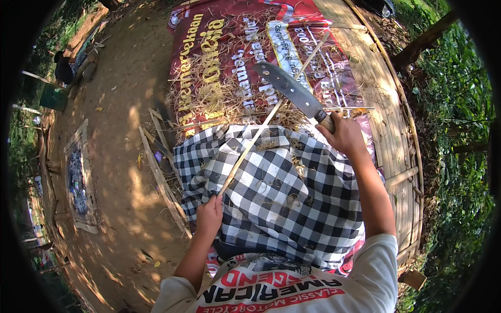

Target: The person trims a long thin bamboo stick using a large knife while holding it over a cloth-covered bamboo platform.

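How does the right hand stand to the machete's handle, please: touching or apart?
Touching: the head view plainly shows the right hand closed around the handle.

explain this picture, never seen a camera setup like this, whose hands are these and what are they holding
No machine here: one person wears a fisheye camera on their head, looking down, so straight edges bend. Their bare left hand holds a thin pale stick; the bare right hand grips a broad-bladed knife, which crosses the stick in this view. Below lies a black-and-white checked cloth; beyond it, pale shavings lie scattered on a red printed sheet.
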`<state>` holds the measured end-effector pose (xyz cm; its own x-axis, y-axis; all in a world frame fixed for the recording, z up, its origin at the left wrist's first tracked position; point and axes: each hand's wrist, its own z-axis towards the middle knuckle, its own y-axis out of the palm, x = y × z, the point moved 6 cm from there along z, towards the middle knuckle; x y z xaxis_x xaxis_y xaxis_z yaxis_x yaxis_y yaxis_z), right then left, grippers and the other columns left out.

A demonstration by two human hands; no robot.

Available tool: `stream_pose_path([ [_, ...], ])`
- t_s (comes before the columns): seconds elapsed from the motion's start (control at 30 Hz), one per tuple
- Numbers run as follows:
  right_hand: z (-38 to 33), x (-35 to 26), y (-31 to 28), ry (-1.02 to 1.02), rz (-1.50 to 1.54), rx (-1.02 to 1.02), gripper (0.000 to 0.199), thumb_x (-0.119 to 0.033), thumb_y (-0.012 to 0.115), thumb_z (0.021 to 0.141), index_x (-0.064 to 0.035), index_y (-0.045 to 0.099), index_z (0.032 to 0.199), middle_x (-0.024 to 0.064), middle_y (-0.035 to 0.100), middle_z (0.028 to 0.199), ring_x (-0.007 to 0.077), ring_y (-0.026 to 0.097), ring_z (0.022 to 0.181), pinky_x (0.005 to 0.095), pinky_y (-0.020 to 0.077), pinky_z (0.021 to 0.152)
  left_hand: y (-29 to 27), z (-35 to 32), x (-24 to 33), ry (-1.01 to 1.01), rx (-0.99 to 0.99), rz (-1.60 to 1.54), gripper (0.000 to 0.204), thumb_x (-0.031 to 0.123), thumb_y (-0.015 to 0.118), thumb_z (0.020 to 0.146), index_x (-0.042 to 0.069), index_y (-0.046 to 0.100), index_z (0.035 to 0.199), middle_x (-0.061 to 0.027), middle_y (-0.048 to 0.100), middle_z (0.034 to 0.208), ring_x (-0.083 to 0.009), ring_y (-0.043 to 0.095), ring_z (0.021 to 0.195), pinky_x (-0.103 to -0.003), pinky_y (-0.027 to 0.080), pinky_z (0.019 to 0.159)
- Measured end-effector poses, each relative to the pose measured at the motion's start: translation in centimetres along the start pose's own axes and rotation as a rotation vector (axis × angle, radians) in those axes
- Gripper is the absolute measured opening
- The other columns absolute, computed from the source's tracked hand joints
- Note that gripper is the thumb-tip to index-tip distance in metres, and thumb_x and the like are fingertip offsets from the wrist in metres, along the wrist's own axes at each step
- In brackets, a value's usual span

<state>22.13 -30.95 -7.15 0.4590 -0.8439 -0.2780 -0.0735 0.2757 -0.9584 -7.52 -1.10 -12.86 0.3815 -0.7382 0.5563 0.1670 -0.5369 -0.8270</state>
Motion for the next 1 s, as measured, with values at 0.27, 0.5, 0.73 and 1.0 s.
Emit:
stream_pose_path([
  [0.27,-2.8,-4.9,1.8,-0.064,0.103,-0.244,0.062,-0.062,0.057,0.083,-0.0019,0.061,0.096,0.0203,0.062,0.063,0.0396,0.064,0.062,0.0479,0.0509,0.061,0.3,-0.1,-0.2,0.025,0.04,0.017,0.031,0.021,0.054,0.095,0.0,0.056,0.073,-0.0209,0.053,0.053,-0.0403,0.057,0.051,-0.046,0.042,0.045],
  [0.5,-2.2,-7.4,2.1,-0.345,0.082,-0.236,0.061,-0.065,0.057,0.08,-0.0048,0.059,0.087,0.0159,0.061,0.06,0.037,0.062,0.057,0.0455,0.0483,0.054,0.5,-0.2,-1.0,0.042,0.048,-0.024,0.029,0.02,0.055,0.095,0.002,0.054,0.071,-0.0191,0.053,0.053,-0.0395,0.057,0.051,-0.045,0.042,0.045],
  [0.73,-1.9,-2.0,-0.9,-0.079,0.019,-0.073,0.056,-0.058,0.061,0.081,-0.002,0.062,0.086,0.0189,0.06,0.06,0.0384,0.062,0.061,0.0453,0.0493,0.059,-0.2,0.0,0.2,0.054,0.065,0.166,0.031,0.022,0.056,0.094,0.006,0.05,0.069,-0.0159,0.052,0.052,-0.0369,0.055,0.048,-0.043,0.04,0.043],
  [1.0,-6.9,-9.7,3.2,-0.176,0.012,-0.377,0.055,-0.059,0.066,0.078,-0.0042,0.062,0.088,0.0157,0.061,0.06,0.0309,0.064,0.058,0.0394,0.0495,0.055,0.2,-0.6,-0.4,0.096,0.13,0.187,0.026,0.023,0.058,0.093,0.006,0.05,0.075,-0.0144,0.055,0.056,-0.0368,0.057,0.051,-0.045,0.041,0.046],
])
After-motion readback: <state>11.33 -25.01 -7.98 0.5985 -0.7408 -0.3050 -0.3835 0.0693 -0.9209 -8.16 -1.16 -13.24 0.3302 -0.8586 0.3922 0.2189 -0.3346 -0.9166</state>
